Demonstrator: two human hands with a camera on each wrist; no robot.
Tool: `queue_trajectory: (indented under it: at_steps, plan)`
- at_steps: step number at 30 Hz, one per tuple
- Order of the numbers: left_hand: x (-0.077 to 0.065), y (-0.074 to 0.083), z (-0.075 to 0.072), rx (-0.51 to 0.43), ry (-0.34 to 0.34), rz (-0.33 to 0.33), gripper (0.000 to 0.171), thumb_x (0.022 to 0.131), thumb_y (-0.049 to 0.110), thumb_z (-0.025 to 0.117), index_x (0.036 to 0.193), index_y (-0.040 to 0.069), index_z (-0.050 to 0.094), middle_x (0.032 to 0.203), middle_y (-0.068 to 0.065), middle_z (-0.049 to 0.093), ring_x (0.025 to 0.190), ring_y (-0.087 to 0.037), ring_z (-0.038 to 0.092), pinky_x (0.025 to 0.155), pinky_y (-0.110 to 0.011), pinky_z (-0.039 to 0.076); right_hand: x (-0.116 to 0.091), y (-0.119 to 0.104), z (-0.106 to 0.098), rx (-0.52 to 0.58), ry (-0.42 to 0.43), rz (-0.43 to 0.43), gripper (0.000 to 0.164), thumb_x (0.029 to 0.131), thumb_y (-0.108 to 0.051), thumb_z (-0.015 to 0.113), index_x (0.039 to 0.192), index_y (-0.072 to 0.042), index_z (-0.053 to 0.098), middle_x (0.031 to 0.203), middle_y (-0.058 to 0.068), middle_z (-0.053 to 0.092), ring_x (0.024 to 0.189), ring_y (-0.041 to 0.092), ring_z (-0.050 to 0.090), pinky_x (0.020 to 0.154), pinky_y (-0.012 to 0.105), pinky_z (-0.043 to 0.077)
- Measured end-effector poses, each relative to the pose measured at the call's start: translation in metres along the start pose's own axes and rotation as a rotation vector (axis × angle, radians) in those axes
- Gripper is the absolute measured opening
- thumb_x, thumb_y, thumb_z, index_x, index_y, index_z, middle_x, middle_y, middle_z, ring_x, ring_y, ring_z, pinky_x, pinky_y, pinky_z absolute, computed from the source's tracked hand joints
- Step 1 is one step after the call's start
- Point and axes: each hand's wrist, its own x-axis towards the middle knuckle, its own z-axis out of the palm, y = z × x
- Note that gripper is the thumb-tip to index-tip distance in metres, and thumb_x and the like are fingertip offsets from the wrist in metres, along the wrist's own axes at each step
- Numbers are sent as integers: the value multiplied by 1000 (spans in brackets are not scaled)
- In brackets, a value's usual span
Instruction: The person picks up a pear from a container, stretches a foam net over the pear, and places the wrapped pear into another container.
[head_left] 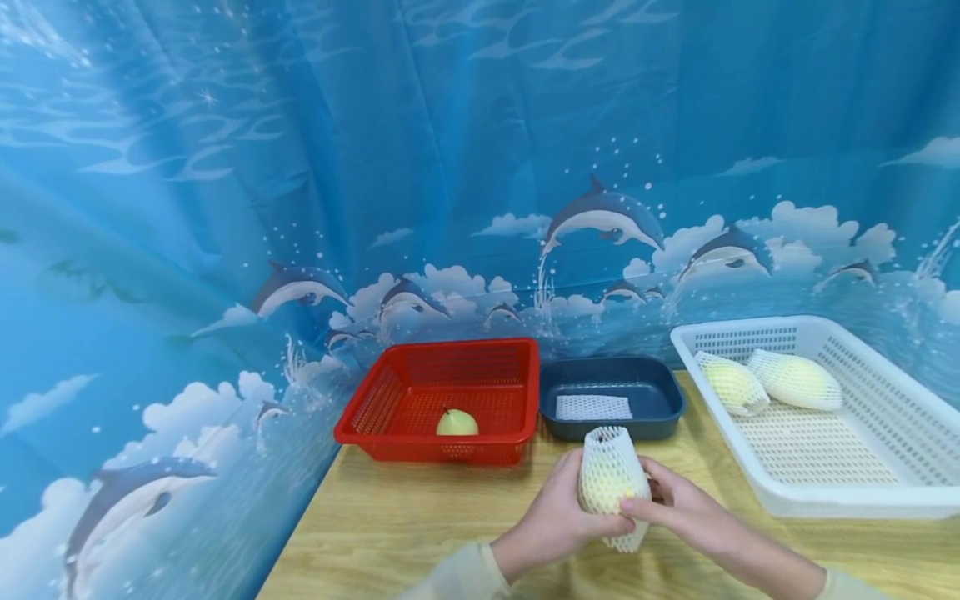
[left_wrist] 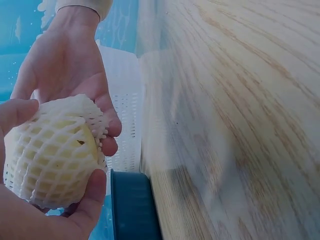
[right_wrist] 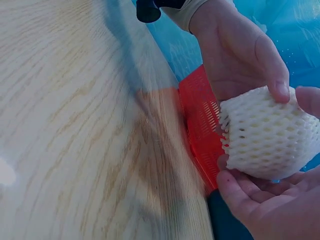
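Note:
A pale yellow pear in a white foam net (head_left: 613, 479) is held upright above the table, with a dark stem showing at the net's top opening. My left hand (head_left: 551, 512) grips it from the left, thumb across the near side. From the right, my right hand (head_left: 682, 504) holds it, its thumb pressing on the front of the net. The net's lower end hangs below the hands. In the left wrist view the netting (left_wrist: 50, 155) is stretched round the fruit, and bare yellow skin shows at its open edge. The right wrist view shows the net's ragged edge (right_wrist: 226, 132) between both hands.
A red basket (head_left: 435, 450) with one bare pear (head_left: 457, 422) stands at the back left. Beside it is a dark blue tray (head_left: 611, 429) with a flat foam net (head_left: 592, 407). At right, a white basket (head_left: 862, 500) holds two netted pears (head_left: 797, 381). A dolphin-print curtain (head_left: 480, 167) hangs behind.

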Motion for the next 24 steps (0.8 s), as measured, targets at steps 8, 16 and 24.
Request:
queue_trajectory:
  at_steps: [8, 16, 24]
  plan:
    - [1, -5, 0, -107, -7, 24, 72, 70, 14, 85, 132, 27, 52, 118, 8, 55, 103, -6, 58, 88, -22, 52, -1, -3, -5, 46, -65, -42, 74, 100, -15, 58, 157, 6, 14, 138, 31, 52, 113, 4, 61, 91, 27, 53]
    - [2, -6, -2, -183, -69, 14, 75, 72, 7, 81, 137, 25, 47, 120, 7, 59, 99, -6, 63, 81, -23, 56, -2, -2, -6, 124, -138, -59, 80, 102, -13, 54, 159, 3, 0, 148, 35, 40, 121, 6, 58, 97, 23, 49]
    - [1, -5, -2, -191, -93, 4, 78, 73, 7, 78, 141, 26, 44, 123, 9, 57, 99, -6, 62, 79, -24, 57, -3, -2, -3, 106, -94, -57, 79, 100, -12, 56, 156, 9, 5, 138, 31, 53, 115, 9, 63, 95, 23, 51]
